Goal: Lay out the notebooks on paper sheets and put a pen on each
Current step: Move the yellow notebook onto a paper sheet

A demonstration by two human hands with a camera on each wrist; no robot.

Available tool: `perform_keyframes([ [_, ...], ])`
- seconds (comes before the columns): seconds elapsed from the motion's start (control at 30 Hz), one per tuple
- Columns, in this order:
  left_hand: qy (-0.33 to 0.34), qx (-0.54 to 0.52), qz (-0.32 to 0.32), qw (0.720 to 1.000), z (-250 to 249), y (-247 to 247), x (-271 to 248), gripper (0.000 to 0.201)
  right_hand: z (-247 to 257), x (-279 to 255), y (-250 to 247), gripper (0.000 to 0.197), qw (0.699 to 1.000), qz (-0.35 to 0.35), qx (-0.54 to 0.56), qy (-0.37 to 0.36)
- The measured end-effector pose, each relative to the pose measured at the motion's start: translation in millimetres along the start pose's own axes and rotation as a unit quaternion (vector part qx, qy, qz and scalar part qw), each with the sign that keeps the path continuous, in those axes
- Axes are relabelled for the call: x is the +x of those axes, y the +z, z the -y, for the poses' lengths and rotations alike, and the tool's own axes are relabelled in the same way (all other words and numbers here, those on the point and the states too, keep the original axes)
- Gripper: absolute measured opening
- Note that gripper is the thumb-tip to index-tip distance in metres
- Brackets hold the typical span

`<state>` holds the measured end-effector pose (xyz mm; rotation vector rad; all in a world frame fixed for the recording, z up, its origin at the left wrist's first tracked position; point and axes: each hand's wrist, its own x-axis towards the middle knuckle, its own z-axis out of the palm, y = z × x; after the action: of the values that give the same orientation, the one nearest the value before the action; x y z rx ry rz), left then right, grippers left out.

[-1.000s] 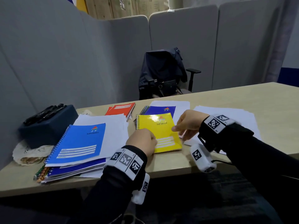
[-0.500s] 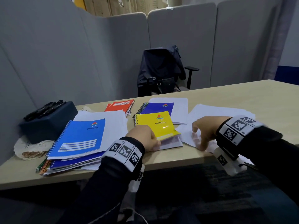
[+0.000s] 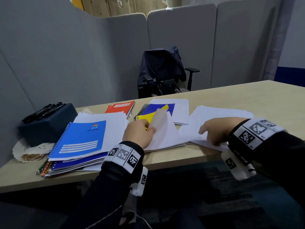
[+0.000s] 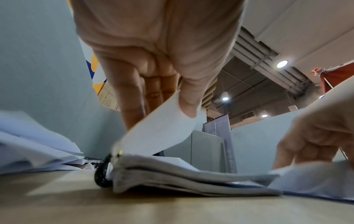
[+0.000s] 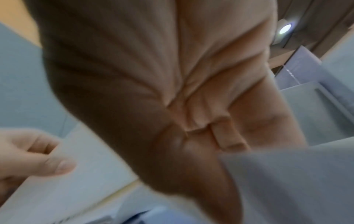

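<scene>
A yellow spiral notebook (image 3: 146,116) lies near the desk's front edge, partly over a dark blue notebook (image 3: 170,106) on a paper sheet (image 3: 180,111). My left hand (image 3: 145,131) pinches the yellow notebook's front cover (image 4: 159,128) between thumb and fingers and holds it lifted, white inner side up. To the right, my right hand (image 3: 212,133) rests on a spread of loose paper sheets (image 3: 219,113) and pinches one sheet (image 5: 296,181) at its near edge. Black pens (image 3: 44,110) lie on a dark blue box (image 3: 49,128) at the left.
A light blue notebook (image 3: 80,139) tops a pile of papers and notebooks at the front left. A red notebook (image 3: 122,106) lies behind it. Grey partitions (image 3: 66,55) and an office chair (image 3: 163,75) with a dark jacket stand behind the desk (image 3: 247,96).
My left hand has lifted the yellow notebook's cover open. My right hand left the notebook, moved right onto the loose sheets and took hold of one.
</scene>
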<state>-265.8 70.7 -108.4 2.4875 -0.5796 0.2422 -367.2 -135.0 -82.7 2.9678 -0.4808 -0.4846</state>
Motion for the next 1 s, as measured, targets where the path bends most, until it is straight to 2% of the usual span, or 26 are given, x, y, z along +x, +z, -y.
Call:
perform_keyframes([
  [0.1,-0.012,-0.040,-0.002,0.999,0.6,-5.6,-3.4,0.025,-11.7,-3.0,-13.5,0.034,0.997,-0.069,0.011,0.043],
  [0.2,-0.026,-0.108,-0.030,0.993,-2.2,-12.8,-7.0,0.031,-29.6,-2.4,-28.9,0.026,0.983,-0.156,0.042,0.088],
  [0.3,-0.033,-0.186,-0.073,0.979,-4.4,-20.5,-7.8,0.029,-32.7,-2.7,-44.7,0.020,0.960,-0.247,0.094,0.091],
  [0.37,-0.030,-0.209,-0.103,0.972,-4.5,-25.2,-7.4,0.030,-18.8,-2.5,-49.2,0.027,0.950,-0.291,0.100,0.063],
  [0.43,-0.028,-0.217,-0.125,0.968,-4.3,-30.7,-7.6,0.033,2.5,0.4,-46.1,0.050,0.946,-0.311,0.089,0.020],
  [0.53,-0.040,-0.217,-0.111,0.969,-0.3,-38.2,-8.8,0.036,37.3,9.3,-36.8,0.062,0.955,-0.290,0.044,-0.047],
  [0.6,-0.075,-0.219,-0.061,0.971,5.4,-39.4,-11.7,0.034,56.8,19.4,-28.9,0.060,0.960,-0.266,0.012,-0.085],
  [0.7,-0.152,-0.209,0.040,0.965,14.4,-37.4,-19.0,0.021,79.3,31.2,-16.0,0.060,0.969,-0.219,0.008,-0.113],
  [0.77,-0.180,-0.194,0.085,0.961,18.7,-36.0,-23.2,0.016,90.5,35.4,-9.9,0.051,0.977,-0.180,0.016,-0.117],
  [0.87,-0.202,-0.205,0.109,0.951,26.0,-34.2,-23.6,0.016,99.2,38.2,-5.5,0.041,0.983,-0.123,-0.021,-0.136],
  [1.0,-0.210,-0.219,0.116,0.946,31.3,-31.5,-20.3,0.009,96.4,38.7,-1.1,0.045,0.981,-0.085,-0.027,-0.172],
])
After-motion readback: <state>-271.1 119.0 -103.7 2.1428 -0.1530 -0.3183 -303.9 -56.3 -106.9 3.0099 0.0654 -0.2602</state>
